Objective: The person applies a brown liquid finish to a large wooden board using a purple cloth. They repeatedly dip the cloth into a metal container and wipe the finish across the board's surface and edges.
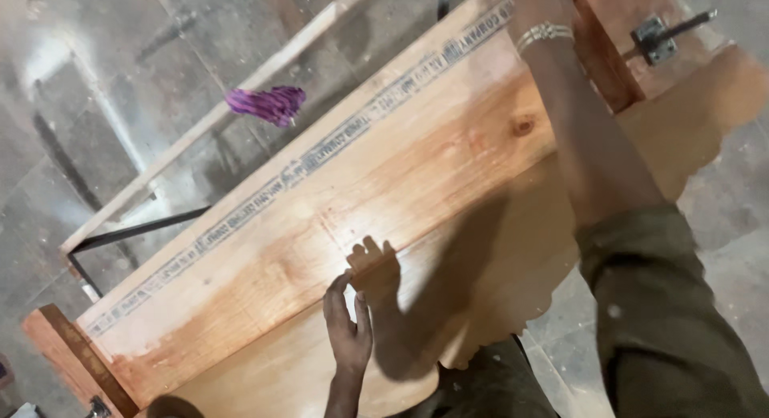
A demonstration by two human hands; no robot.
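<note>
Left hand (348,326) — on plywood sheet (384,177)

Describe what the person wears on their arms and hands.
The right arm is bare below an olive-green sleeve pushed up past the elbow, with silver bangles at the wrist; its hand is out of frame. The left hand is bare, no glove or ring visible.
</note>
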